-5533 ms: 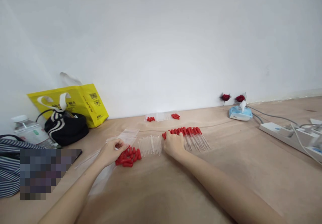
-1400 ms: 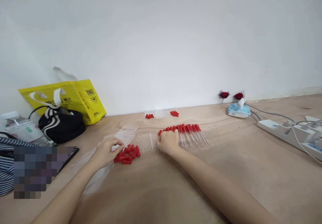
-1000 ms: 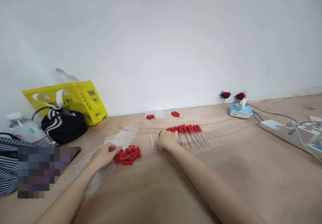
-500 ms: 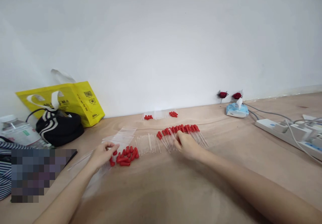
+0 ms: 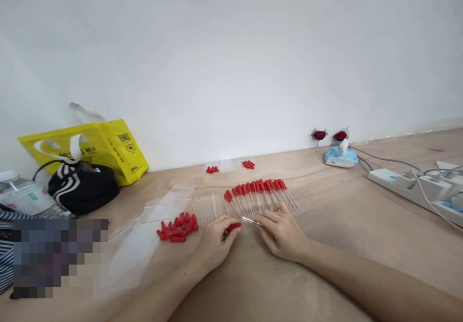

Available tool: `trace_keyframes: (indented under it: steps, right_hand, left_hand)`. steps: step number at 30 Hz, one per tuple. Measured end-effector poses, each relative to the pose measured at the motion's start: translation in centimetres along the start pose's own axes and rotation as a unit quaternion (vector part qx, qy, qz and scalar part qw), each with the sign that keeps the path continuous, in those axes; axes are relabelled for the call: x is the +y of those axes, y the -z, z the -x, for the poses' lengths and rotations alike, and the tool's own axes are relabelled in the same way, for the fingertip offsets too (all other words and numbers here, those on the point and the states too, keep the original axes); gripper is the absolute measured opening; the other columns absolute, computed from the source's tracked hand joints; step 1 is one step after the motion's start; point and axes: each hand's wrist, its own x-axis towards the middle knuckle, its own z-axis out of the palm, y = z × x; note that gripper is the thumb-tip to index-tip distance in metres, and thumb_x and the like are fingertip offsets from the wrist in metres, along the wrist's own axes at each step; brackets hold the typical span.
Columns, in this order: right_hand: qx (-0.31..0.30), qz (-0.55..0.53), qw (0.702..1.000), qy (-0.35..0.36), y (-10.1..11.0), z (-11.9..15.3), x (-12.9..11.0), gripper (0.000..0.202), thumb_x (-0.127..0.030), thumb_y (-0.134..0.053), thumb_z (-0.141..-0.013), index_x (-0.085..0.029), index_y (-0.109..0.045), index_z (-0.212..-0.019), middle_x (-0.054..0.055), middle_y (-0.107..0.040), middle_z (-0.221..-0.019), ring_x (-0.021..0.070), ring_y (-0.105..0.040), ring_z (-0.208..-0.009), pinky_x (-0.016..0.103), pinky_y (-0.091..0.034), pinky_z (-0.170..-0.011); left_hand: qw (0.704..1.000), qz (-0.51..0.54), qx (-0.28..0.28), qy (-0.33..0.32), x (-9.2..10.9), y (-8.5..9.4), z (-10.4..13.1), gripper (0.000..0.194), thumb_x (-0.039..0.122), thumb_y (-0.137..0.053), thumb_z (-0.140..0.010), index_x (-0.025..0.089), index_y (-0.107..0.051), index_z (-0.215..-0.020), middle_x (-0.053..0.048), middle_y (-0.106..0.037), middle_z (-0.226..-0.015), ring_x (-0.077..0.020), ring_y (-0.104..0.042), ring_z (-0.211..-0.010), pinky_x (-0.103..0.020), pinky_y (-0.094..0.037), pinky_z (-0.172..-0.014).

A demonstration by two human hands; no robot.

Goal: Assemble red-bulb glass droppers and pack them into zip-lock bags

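Between the thumb and fingers of my left hand (image 5: 216, 241) is a red rubber bulb (image 5: 235, 226). Facing it, my right hand (image 5: 284, 231) pinches a thin clear dropper tube (image 5: 249, 220), one end pointing left toward the bulb; a small gap separates the two. Behind my right hand lies a row of droppers (image 5: 265, 194), clear tubes capped with red bulbs. Several bare clear tubes (image 5: 210, 208) lie side by side just beyond my left hand. Left of them is a pile of loose red bulbs (image 5: 179, 228).
Clear zip bags (image 5: 141, 235) lie flat at left; more bags with small red pieces (image 5: 212, 170) rest by the wall. A yellow bag (image 5: 123, 150), black pouch (image 5: 87, 187) and plastic jar (image 5: 31, 196) stand at far left. At right are tissues (image 5: 340, 158) and a power strip (image 5: 394, 187) with cables.
My left hand has moved right from the pile with a red bulb. My right hand has come down toward me from the dropper row with the clear tube, so both hands are now close together.
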Motion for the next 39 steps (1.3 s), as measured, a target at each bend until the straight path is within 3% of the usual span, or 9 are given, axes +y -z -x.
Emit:
trace_keyframes:
  steps: [11,18,22,27,32,39]
  right_hand:
    - [0.006,0.003,1.000,0.003,0.12,0.16,-0.45,0.021,-0.017,-0.041,-0.080,-0.019,-0.059,-0.091,0.001,-0.059,-0.068,0.0113,-0.047,-0.058,0.030,-0.024,-0.068]
    - [0.003,0.003,1.000,0.014,-0.01,0.01,-0.93,0.022,-0.016,-0.039,-0.081,-0.017,-0.060,-0.085,0.002,-0.059,-0.068,0.0123,-0.045,-0.059,0.031,-0.024,-0.067]
    - [-0.002,-0.012,1.000,0.020,0.11,-0.01,-0.79,0.024,-0.016,-0.037,-0.082,-0.017,-0.061,-0.088,0.002,-0.059,-0.069,0.0120,-0.044,-0.059,0.031,-0.024,-0.068]
    - [-0.021,-0.045,0.998,0.040,0.18,0.00,-0.68,0.024,-0.017,-0.038,-0.083,-0.017,-0.061,-0.093,0.001,-0.058,-0.067,0.0110,-0.044,-0.057,0.030,-0.023,-0.066]
    - [-0.039,-0.037,0.996,0.069,0.41,-0.11,-0.50,0.026,-0.016,-0.037,-0.083,-0.017,-0.062,-0.090,0.000,-0.056,-0.064,0.0099,-0.039,-0.052,0.030,-0.022,-0.065]
    - [-0.029,-0.031,0.995,0.095,0.58,-0.19,-0.06,0.024,-0.014,-0.037,-0.079,-0.017,-0.061,-0.081,-0.001,-0.054,-0.062,0.0093,-0.037,-0.052,0.030,-0.018,-0.063]
  left_hand:
    - [1.000,0.002,0.007,0.001,-0.01,-0.12,0.20,0.017,0.028,-0.049,-0.079,0.019,-0.063,-0.084,-0.001,-0.064,-0.073,-0.0148,-0.055,-0.064,-0.026,-0.044,-0.061]
    - [0.998,0.044,-0.003,0.038,-0.31,-0.09,0.06,0.020,0.029,-0.047,-0.080,0.019,-0.063,-0.083,0.000,-0.065,-0.071,-0.0137,-0.055,-0.061,-0.024,-0.043,-0.057]
    - [0.997,0.068,-0.006,0.032,-0.32,0.03,-0.02,0.020,0.029,-0.047,-0.079,0.019,-0.063,-0.086,-0.001,-0.065,-0.075,-0.0148,-0.057,-0.068,-0.025,-0.044,-0.064]
    - [0.998,0.063,-0.013,0.021,-0.17,0.35,0.01,0.020,0.030,-0.048,-0.078,0.017,-0.063,-0.076,-0.001,-0.062,-0.068,-0.0151,-0.056,-0.064,-0.025,-0.043,-0.061]
    - [0.999,0.033,-0.029,-0.009,0.09,0.66,0.22,0.019,0.027,-0.047,-0.079,0.017,-0.063,-0.076,-0.002,-0.060,-0.068,-0.0152,-0.054,-0.065,-0.026,-0.042,-0.061]
    - [0.992,-0.011,-0.041,-0.118,0.20,0.41,0.42,0.018,0.022,-0.043,-0.082,0.016,-0.056,-0.072,-0.002,-0.055,-0.064,-0.0154,-0.049,-0.066,-0.028,-0.039,-0.064]
